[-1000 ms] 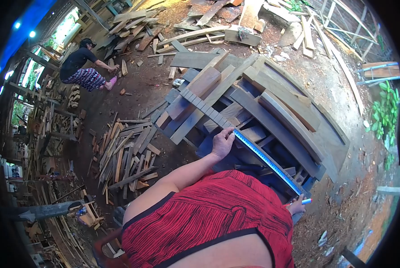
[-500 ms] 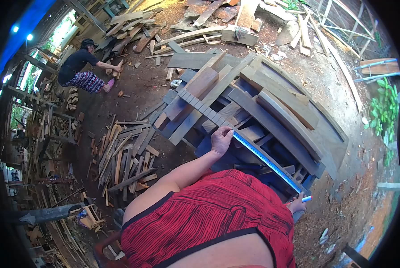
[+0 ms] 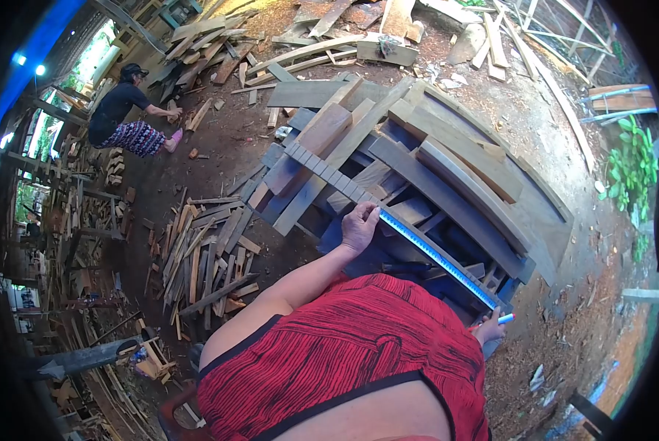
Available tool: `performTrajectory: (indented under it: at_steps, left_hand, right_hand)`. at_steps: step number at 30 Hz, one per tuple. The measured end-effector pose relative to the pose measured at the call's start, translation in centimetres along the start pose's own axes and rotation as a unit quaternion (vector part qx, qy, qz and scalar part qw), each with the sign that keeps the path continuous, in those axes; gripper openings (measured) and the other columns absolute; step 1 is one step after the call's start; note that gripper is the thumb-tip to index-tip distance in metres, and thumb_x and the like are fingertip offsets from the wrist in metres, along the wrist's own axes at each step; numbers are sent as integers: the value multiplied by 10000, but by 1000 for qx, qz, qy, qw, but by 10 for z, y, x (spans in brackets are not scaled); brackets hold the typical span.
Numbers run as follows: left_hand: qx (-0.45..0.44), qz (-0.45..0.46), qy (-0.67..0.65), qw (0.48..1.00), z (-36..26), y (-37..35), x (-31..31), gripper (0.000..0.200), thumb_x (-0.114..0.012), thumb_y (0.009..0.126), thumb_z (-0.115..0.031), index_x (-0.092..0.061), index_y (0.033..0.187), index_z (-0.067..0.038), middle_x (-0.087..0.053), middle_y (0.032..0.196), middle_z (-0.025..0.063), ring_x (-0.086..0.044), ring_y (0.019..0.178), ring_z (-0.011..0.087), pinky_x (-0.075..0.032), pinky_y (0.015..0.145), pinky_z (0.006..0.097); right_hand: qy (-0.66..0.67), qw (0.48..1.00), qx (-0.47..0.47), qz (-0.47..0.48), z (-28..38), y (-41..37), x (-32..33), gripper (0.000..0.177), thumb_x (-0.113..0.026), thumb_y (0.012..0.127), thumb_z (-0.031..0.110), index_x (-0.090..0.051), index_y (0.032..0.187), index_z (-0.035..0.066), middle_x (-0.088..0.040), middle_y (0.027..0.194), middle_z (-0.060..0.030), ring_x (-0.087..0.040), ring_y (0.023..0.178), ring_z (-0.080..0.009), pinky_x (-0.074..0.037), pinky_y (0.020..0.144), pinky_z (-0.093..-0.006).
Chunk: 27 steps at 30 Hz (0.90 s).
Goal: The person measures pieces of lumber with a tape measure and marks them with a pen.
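Left grip pinches the blue tape; right grip holds a pen, maybe tape too. Best taut, flush along the marked strip.

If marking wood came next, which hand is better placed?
Probably the right hand: it holds a pen near one end of the blue measuring strip, while the left hand holds the other.

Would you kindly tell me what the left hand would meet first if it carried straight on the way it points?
Most likely the narrow wooden strip with crosswise lines, just ahead of the left hand; whether they touch is unclear from this view.
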<state>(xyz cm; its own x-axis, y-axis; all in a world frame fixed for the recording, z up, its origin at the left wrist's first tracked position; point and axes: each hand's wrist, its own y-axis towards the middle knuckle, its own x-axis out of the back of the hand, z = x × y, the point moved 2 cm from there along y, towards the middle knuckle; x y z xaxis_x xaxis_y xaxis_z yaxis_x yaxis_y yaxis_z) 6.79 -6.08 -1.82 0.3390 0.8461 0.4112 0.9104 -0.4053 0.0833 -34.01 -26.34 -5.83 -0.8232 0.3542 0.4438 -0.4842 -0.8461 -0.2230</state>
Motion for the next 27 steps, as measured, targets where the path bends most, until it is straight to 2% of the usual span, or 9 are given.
performTrajectory:
  at_steps: [4,6,7,9,12,16,18,27]
  left_hand:
    - [29,4,-37,999,15,3,-8,108,-632,862,-125,-607,926,-41,-594,670,-16,-536,587,35,-435,534,205]
    - [56,-19,-60,996,20,3,-9,138,-649,834,-191,-619,896,-72,-593,630,37,-575,564,115,-471,563,288]
    - [57,-17,-60,996,21,4,-10,138,-649,834,-191,-619,896,-72,-593,630,37,-575,564,115,-471,563,288]
    - [90,-9,-134,987,22,3,-11,132,-647,830,-178,-607,884,-64,-595,644,29,-575,582,97,-468,570,277]
    - [83,-5,-144,986,18,2,-11,133,-647,828,-177,-606,870,-57,-590,643,30,-566,578,94,-465,568,271]
    - [63,-29,-91,993,23,2,-10,139,-650,827,-182,-607,862,-54,-587,639,31,-561,572,94,-462,565,268]
    - [39,-4,-69,997,22,2,-10,96,-623,867,-100,-567,911,-35,-582,684,-2,-530,578,44,-443,520,204]
    - [50,-12,-67,996,18,5,-10,149,-628,874,-173,-582,874,-32,-579,657,-12,-525,557,38,-431,506,200]
  right_hand:
    - [16,1000,-5,3,4,-4,-1,418,-695,818,270,-571,1112,0,-581,763,-70,-482,494,-117,-357,397,-253]
    - [4,1000,2,-2,4,-4,-2,411,-695,819,260,-568,1114,3,-574,757,-65,-479,493,-112,-350,395,-249]
    - [-7,1000,9,-7,5,-4,-1,405,-695,819,250,-566,1115,6,-567,751,-59,-475,493,-107,-343,392,-244]
    - [-2,1000,-7,-1,8,-5,-2,400,-699,816,243,-568,1111,8,-565,749,-56,-473,492,-104,-339,389,-242]
    - [3,1000,-20,-3,0,2,-1,379,-711,803,229,-582,1087,14,-561,740,-47,-469,484,-99,-334,381,-240]
    - [8,1000,3,-4,-5,5,-2,400,-718,797,237,-590,1097,6,-580,757,-61,-479,478,-106,-346,381,-240]
    - [3,1000,5,-6,-3,5,-2,411,-720,795,239,-590,1106,4,-591,768,-69,-483,478,-109,-352,382,-242]
    - [-32,999,-4,-9,-1,4,-2,428,-719,794,246,-587,1116,-4,-626,827,-96,-528,502,-127,-374,385,-255]
